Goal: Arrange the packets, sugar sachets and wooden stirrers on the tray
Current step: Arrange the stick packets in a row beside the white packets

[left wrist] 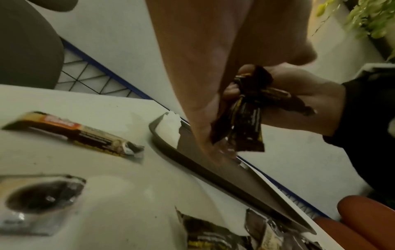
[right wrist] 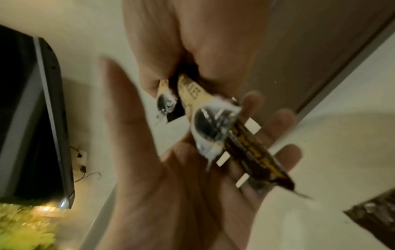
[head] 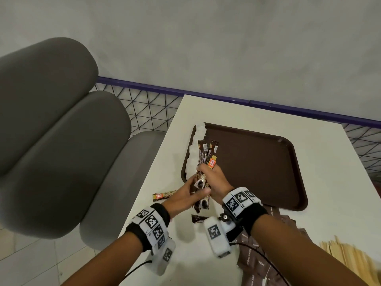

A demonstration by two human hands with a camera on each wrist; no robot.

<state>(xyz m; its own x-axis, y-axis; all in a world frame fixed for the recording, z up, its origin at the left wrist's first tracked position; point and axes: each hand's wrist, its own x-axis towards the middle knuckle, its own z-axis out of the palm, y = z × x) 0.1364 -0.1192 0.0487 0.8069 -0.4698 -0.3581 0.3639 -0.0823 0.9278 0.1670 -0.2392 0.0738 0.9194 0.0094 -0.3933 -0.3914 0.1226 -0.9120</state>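
Observation:
My right hand [head: 209, 174] grips a bundle of dark stick coffee packets [head: 206, 155] and holds it upright over the left part of the brown tray [head: 257, 162]. The left hand [head: 191, 188] lies with straight, spread fingers against the bundle's lower end [right wrist: 224, 126]; its palm [right wrist: 171, 186] faces up. White sachets [head: 195, 153] line the tray's left rim. Two loose packets lie on the table: one [head: 165, 195] left of my hands, one [head: 199, 218] under my right wrist. Brown sugar sachets [head: 253, 254] and wooden stirrers [head: 350, 263] lie at the near right.
The white table [head: 329, 182] has its left edge close to the loose packet. A grey padded chair [head: 61, 131] stands to the left. A wire mesh fence with a purple rail [head: 165, 89] runs behind the table. Most of the tray floor is bare.

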